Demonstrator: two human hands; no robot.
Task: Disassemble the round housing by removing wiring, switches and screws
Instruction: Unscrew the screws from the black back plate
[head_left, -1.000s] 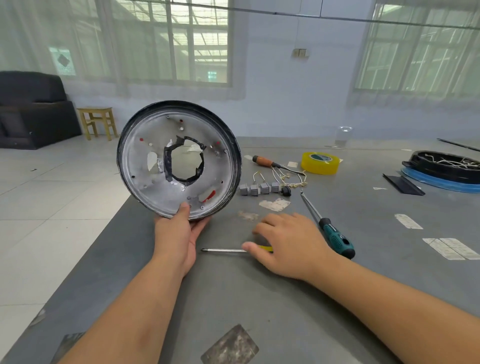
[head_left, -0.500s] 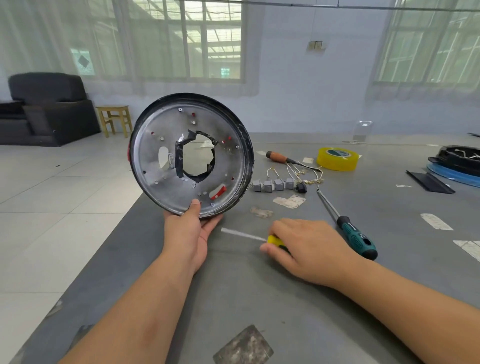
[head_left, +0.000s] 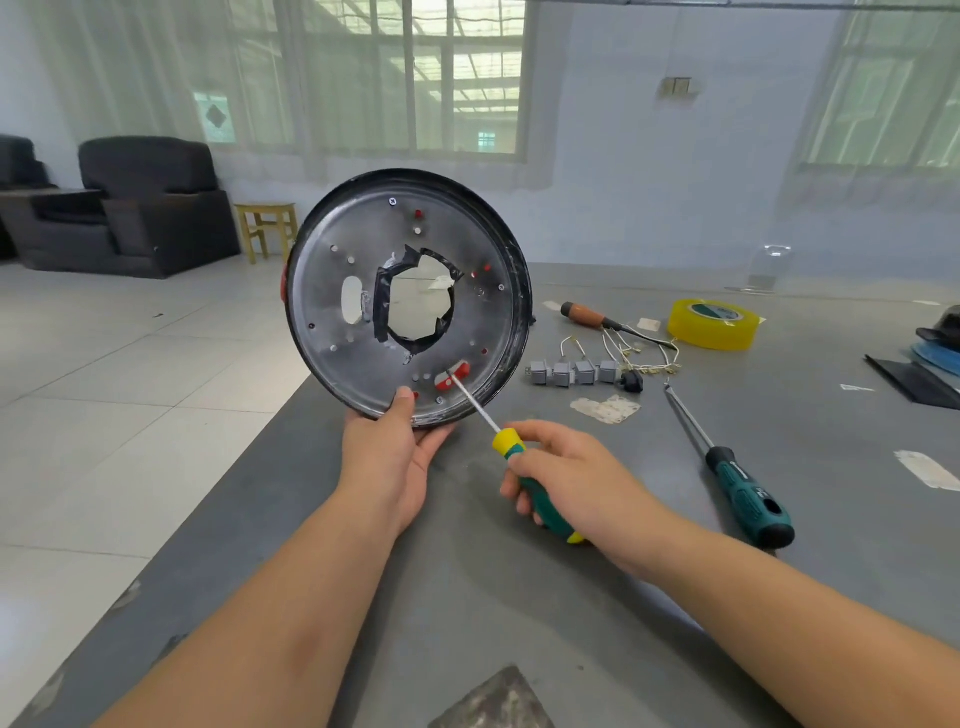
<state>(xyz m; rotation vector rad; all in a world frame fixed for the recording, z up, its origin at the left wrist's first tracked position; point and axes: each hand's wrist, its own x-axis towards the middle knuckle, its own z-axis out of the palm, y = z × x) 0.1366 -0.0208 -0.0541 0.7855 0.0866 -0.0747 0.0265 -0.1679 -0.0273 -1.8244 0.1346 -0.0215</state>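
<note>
- While the left hand (head_left: 387, 457) grips one round grey metal housing (head_left: 408, 296) upright above the grey table (head_left: 519, 597), the right hand (head_left: 576, 480) holds one yellow-green screwdriver (head_left: 524, 478).
- Two more screwdrivers lie beside four grey switches (head_left: 574, 372).

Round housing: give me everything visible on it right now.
The round housing is a dished disc of dull grey metal with a black rim, held upright on edge, face to the camera. Black tape lines a ragged central hole, with an oval slot beside it. Small holes, a few screws and red bits dot the face. The left hand grips its lower rim, thumb in front; the yellow-green screwdriver in the right hand touches a red-and-white part near the bottom.
</note>
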